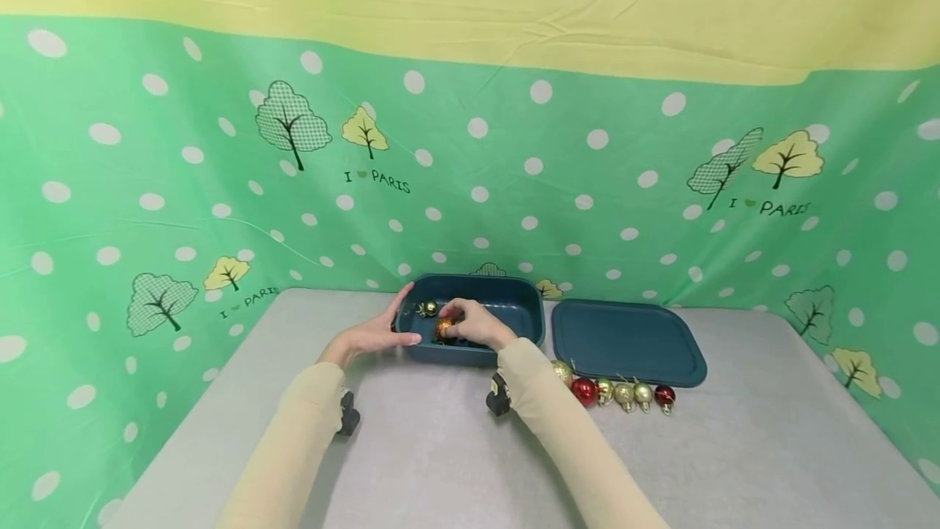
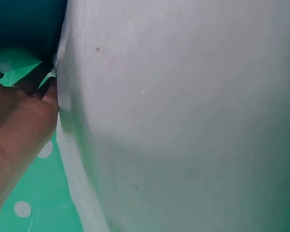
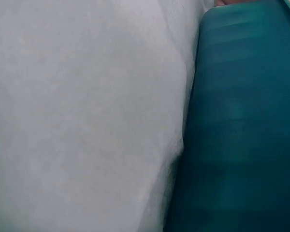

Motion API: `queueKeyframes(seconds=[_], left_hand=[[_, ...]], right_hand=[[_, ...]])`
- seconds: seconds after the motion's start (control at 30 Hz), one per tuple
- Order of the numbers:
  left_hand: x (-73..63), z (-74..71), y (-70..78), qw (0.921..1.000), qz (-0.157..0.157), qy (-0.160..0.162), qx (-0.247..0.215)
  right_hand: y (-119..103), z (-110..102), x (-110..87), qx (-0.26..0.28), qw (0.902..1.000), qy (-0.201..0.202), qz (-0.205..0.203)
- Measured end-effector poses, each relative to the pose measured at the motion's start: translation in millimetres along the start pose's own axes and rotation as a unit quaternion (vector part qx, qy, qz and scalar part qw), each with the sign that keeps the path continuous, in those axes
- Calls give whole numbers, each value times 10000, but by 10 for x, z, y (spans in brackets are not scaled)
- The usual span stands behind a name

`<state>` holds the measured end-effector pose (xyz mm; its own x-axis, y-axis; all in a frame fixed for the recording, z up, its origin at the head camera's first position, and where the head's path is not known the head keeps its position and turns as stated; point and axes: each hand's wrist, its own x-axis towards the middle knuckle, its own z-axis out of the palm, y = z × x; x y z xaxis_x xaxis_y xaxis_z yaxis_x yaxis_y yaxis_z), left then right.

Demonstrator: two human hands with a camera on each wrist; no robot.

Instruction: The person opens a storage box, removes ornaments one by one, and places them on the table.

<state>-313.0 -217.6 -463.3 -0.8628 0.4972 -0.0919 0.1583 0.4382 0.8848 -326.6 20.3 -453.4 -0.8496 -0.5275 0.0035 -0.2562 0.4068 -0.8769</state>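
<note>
In the head view, a dark blue rectangular box (image 1: 523,318) stands without its lid near the back of the table. My left hand (image 1: 373,335) holds its left end, thumb along the near rim and fingers at the left side. In the left wrist view the fingers lie against the box wall (image 2: 26,26). My right hand (image 1: 473,323) reaches over the near rim and pinches an orange Christmas bauble (image 1: 444,328) inside the box. Beside it in the box lies a small gold bauble (image 1: 430,308). The right fingers partly hide the box floor.
The matching blue lid (image 1: 624,341) lies flat right of the box. In front of it runs a row of several gold and red baubles, with a large red bauble (image 1: 584,392) and a dark red one (image 1: 664,397). A patterned green cloth (image 1: 514,162) hangs behind the grey table (image 1: 426,447).
</note>
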Motion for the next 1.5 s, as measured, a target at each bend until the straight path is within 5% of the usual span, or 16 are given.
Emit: queueKeyframes(seconds=[0.4,0.83,1.17,1.43,1.5], left_hand=[[-52,0,12,9999,20,0,109],[-45,9,16,9999,-33,27,133],[-21,11,29,9998,-93,43,179],[-160,13,350,9999,-9,-94,120],[-136,6,291,9999,-3,-65,142]], right_hand=[[-86,-24,-45,599,9980,175,-141],[-230,-143,-332,1066,9922,-25,-639],[-184,-333,-526,841,9939,53,-717],[-159,-549,-727,819,9944,-53,-666],[-147,-601,-789,798,9946,-64,-667]])
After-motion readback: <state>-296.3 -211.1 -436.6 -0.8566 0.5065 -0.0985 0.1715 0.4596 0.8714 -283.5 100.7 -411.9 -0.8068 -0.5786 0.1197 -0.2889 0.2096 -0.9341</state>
